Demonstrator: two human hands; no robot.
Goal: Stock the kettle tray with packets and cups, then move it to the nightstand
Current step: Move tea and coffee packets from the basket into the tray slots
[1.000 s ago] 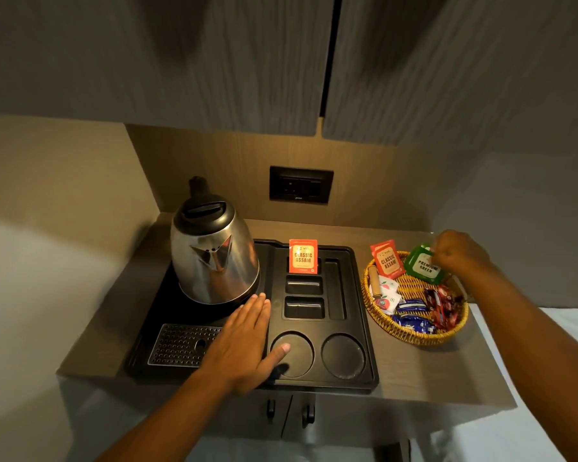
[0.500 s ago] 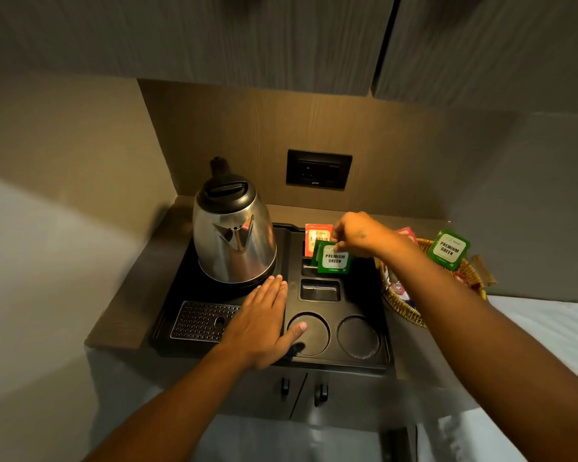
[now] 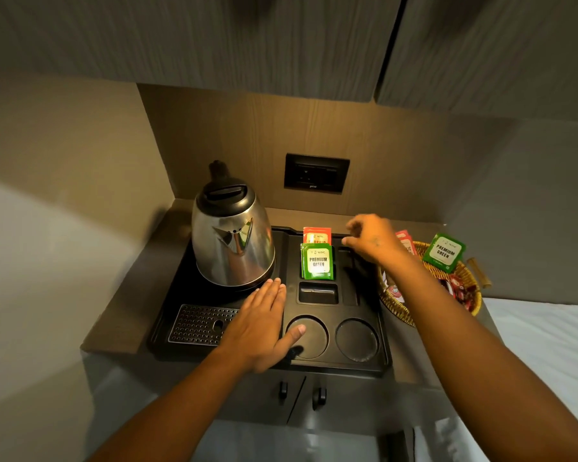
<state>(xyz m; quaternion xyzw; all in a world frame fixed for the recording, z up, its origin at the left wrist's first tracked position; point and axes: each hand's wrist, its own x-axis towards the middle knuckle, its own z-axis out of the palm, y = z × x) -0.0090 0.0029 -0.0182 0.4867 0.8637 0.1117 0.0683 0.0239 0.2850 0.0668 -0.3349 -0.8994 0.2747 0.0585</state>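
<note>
Black kettle tray (image 3: 317, 368) on the counter, steel kettle (image 3: 232, 241) at its left; wicker basket (image 3: 401, 315) of spare packets just beside its right edge, both round cup wells still bare. Green tea packet (image 3: 317, 261), half a second ago pinched in the right hand, now stands upright in the second slot in front of the red packet (image 3: 317, 235), so packet stocking is under way. Right hand (image 3: 371, 241) has let go, fingers loosely curled and holding nothing above the long side slot; left hand (image 3: 262, 323) remains flat and spread, steadying the tray.
</note>
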